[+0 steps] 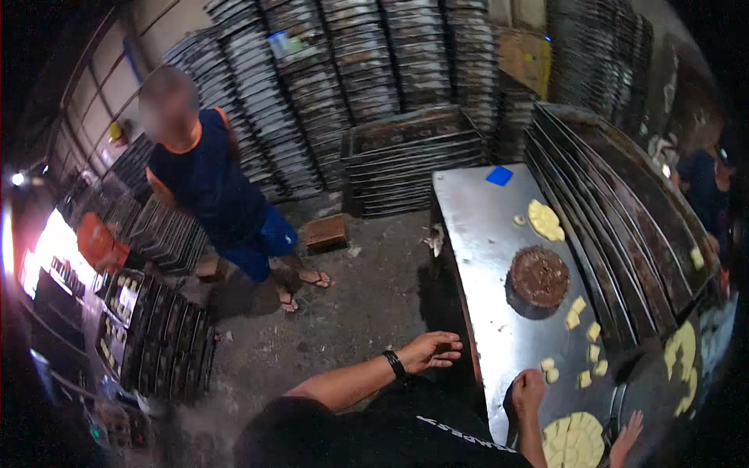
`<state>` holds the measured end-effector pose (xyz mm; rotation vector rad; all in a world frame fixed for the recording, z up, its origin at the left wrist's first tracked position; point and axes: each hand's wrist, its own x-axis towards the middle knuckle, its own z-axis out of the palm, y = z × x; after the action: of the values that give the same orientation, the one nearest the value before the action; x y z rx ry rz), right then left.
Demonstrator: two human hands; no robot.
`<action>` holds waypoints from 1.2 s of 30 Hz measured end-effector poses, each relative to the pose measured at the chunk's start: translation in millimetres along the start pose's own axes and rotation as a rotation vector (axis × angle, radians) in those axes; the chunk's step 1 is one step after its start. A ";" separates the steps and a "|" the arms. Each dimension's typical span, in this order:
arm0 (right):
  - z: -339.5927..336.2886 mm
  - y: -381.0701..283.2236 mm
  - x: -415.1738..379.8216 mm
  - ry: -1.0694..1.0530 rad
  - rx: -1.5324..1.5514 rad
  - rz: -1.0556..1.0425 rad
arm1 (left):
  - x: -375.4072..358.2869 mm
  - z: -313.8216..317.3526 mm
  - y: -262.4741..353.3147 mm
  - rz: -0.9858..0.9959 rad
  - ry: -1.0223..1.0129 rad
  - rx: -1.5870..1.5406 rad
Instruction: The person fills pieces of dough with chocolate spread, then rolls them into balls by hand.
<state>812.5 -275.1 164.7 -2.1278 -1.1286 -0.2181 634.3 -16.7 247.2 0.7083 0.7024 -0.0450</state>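
My left hand [434, 352], with a black band at its wrist, hangs beside the left edge of the metal table [499, 335]. Its fingers are slightly bent and apart, and nothing is in them. Over the table near the front, my right hand [528, 392] is closed; anything inside it is hidden. Right of it lie small pale dough pieces [585, 379]. A round dough slab [573, 441] cut into portions is at the near end. Farther up sits a round brown mass of filling [539, 278], with a yellow dough lump [545, 221] beyond it.
A blue flat piece [499, 175] lies at the table's far end. Stacked dark trays [601, 218] line its right side. Another person's hand [629, 433] shows at lower right. A person in dark clothes [214, 187] stands at left. Tall tray stacks [351, 62] fill the back.
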 end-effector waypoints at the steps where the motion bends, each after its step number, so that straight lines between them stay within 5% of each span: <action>1: 8.5 5.8 -1.3 0.016 -0.049 -0.018 | -1.9 -2.0 0.5 0.010 0.005 -0.010; 2: 1.9 -4.4 -8.3 -0.154 -0.118 -0.001 | -3.7 -4.0 -0.3 0.014 0.007 -0.022; 6: -48.3 -7.3 -30.9 -0.283 0.015 -0.178 | -12.5 -15.5 7.3 0.050 -0.035 -0.132; 10: -12.0 17.3 -14.4 0.105 -0.259 -0.070 | -24.9 -7.1 31.7 0.198 -0.145 -0.133; 12: -2.4 1.0 -8.0 -0.075 -0.178 0.318 | -14.3 0.7 39.6 0.214 -0.094 -0.096; 15: -22.5 -23.6 -33.2 -0.161 -0.119 0.020 | 7.0 10.6 37.5 0.172 -0.094 -0.041; 18: -58.9 -0.5 -37.9 -0.253 -0.141 0.002 | 21.6 31.5 26.8 0.055 -0.137 -0.047; 21: -25.1 8.4 -16.8 0.146 -0.239 0.274 | 58.2 48.9 8.4 -0.131 -0.281 -0.026; 27: -43.1 -41.6 -25.3 -0.077 -0.087 0.668 | 139.5 103.8 -22.0 -0.348 -0.453 0.020; 28: -54.8 -28.6 -23.0 -0.179 0.040 0.771 | 149.8 114.1 -26.1 -0.351 -0.457 0.039; 30: -73.5 -2.0 5.8 0.006 0.627 1.204 | 164.1 129.0 -30.7 -0.355 -0.445 0.096; 32: -68.7 28.0 43.3 0.327 0.401 1.118 | 172.6 140.3 -34.2 -0.376 -0.476 0.195; 34: -64.1 41.8 84.4 0.360 -0.007 0.880 | 177.3 142.8 -39.5 -0.385 -0.521 0.276; 36: -40.9 63.7 78.9 0.009 -0.077 0.745 | 178.4 140.1 -36.9 -0.438 -0.584 0.257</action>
<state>916.7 -273.4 197.7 -2.4520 -0.2669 0.0791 843.0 -96.6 193.6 0.7263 0.2760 -0.7270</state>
